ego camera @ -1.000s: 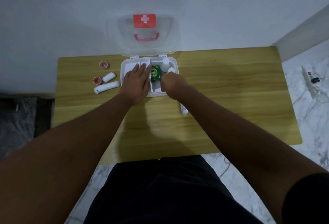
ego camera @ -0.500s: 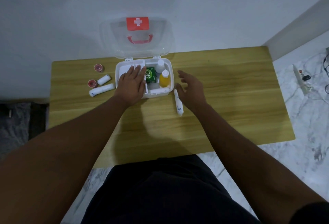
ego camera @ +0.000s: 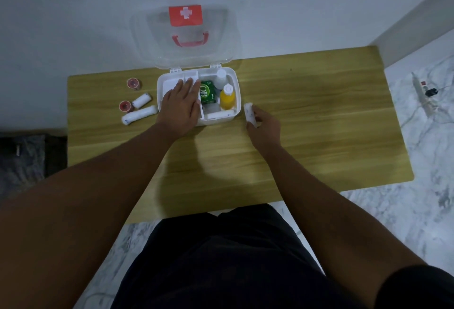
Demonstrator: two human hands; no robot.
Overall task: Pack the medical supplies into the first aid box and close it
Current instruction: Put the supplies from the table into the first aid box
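The white plastic first aid box (ego camera: 234, 92) stood open at the back of the pale wooden table (ego camera: 319, 117), its clear plastic lid (ego camera: 147, 38) raised against the wall. On that lid sat a red label with a white cross (ego camera: 185, 15), and below it a red carrying handle (ego camera: 190, 40).

Inside the box, in the middle, lay a green carton (ego camera: 207, 92) printed with large white letters "OB"; smaller writing beside them was too blurred to read. To the right of the carton stood an orange bottle with a white cap (ego camera: 227, 97), and behind that a white bottle (ego camera: 220, 76). A white roll (ego camera: 218, 114) lay along the box's front wall.

The left hand (ego camera: 180, 107) lay flat, fingers extended and together, palm down over the left compartment of the box, covering its front left corner.

The right hand (ego camera: 266, 128) rested on the table just right of the box, its fingers curled around a white tube-shaped package (ego camera: 249, 113) whose far end stuck out toward the box's right wall.

Left of the box, on the table, lay two white bandage rolls (ego camera: 140, 114) and two red-centred tape rolls (ego camera: 134, 83).
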